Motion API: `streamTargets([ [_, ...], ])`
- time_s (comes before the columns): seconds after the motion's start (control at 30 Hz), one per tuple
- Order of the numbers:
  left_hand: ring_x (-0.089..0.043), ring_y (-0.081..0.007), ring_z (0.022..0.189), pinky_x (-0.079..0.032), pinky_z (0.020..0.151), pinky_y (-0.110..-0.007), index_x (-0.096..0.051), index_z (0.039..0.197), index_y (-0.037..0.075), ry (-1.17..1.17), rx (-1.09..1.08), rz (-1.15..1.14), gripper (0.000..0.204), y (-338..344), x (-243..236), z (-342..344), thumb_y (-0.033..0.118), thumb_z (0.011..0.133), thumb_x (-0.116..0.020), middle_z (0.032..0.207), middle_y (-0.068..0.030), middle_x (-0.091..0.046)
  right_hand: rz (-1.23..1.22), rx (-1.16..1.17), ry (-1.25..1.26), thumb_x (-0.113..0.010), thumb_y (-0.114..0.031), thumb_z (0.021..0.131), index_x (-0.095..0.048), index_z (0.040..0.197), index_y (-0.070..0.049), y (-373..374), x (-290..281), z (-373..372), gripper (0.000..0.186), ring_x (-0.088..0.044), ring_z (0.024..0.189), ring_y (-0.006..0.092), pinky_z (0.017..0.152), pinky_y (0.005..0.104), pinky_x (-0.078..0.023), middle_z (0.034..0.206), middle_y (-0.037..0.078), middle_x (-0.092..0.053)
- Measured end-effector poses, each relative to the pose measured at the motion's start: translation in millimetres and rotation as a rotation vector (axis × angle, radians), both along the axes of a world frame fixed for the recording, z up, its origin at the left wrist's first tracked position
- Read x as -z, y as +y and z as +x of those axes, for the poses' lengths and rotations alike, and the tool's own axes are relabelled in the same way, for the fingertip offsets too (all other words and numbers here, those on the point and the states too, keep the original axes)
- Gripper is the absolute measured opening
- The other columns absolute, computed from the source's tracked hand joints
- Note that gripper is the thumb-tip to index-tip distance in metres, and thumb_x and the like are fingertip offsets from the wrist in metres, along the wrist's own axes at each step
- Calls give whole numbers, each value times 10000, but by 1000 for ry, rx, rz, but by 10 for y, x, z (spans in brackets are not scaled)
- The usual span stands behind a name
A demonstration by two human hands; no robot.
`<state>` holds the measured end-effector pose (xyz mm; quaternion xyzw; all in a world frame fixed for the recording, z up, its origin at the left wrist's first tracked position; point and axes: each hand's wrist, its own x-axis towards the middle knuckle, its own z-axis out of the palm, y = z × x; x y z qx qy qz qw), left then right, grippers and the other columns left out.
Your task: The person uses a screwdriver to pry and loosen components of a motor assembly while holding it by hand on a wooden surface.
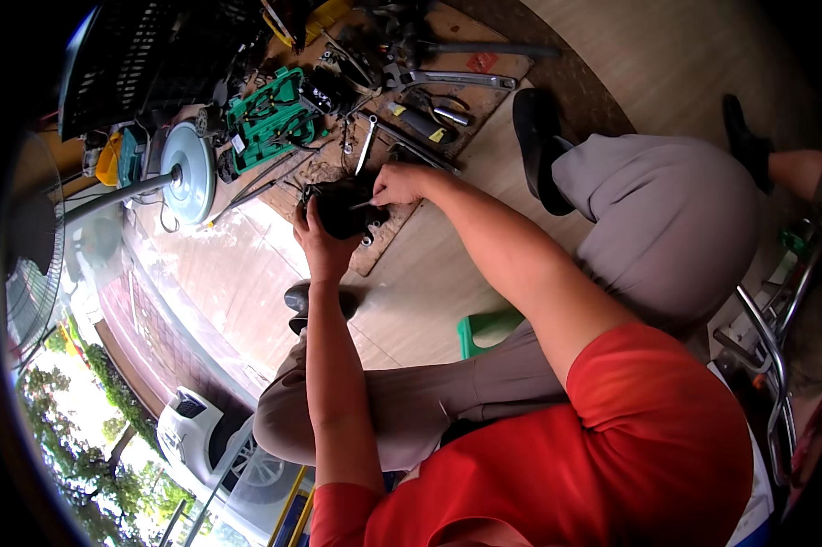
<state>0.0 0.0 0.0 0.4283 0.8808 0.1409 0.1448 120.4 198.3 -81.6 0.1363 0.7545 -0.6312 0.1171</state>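
A dark metal part rests near the edge of a grimy cardboard mat. My left hand grips its near-left side, fingers curled over it. My right hand is closed on a slim metal tool held against the part's right side; the tool's tip is hard to make out. A combination wrench lies just beyond, and a small metal ring sits below the part.
An open green tool case, a large adjustable wrench and several tools surround the work. A round pale-blue fan base stands left, a green stool under me. A person's bare leg and chrome tubing are at right.
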Motion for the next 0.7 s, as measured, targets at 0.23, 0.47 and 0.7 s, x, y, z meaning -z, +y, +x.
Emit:
streamTargets([
  [0.23, -358, -526, 1310, -369, 1070, -557, -275, 1514, 132, 55, -367, -101, 1151, 218, -131, 302, 448, 600, -900, 1447, -355, -279, 418, -132, -156, -712, -213, 805, -750, 911, -20, 189, -666, -208, 223, -680, 767, 345, 688, 438, -532, 881, 177, -721],
  [0.47, -348, -475, 1333, -344, 1106, -540, -332, 1483, 130, 88, 186, -40, 1078, 125, -171, 106, 160, 568, -902, 1485, -230, -317, 280, -109, -150, -693, -236, 836, -768, 906, -65, 462, -571, -162, 199, -682, 686, 290, 639, 405, -531, 785, 159, -717],
  [0.7, -308, -517, 1371, -345, 1105, -535, -220, 1536, 89, 45, -226, 2, 1239, 214, -135, 141, 374, 567, -938, 1486, -357, -252, 257, -117, -126, -677, -275, 876, -785, 944, -125, 181, -340, -275, 197, -687, 688, 272, 643, 398, -537, 802, 112, -733],
])
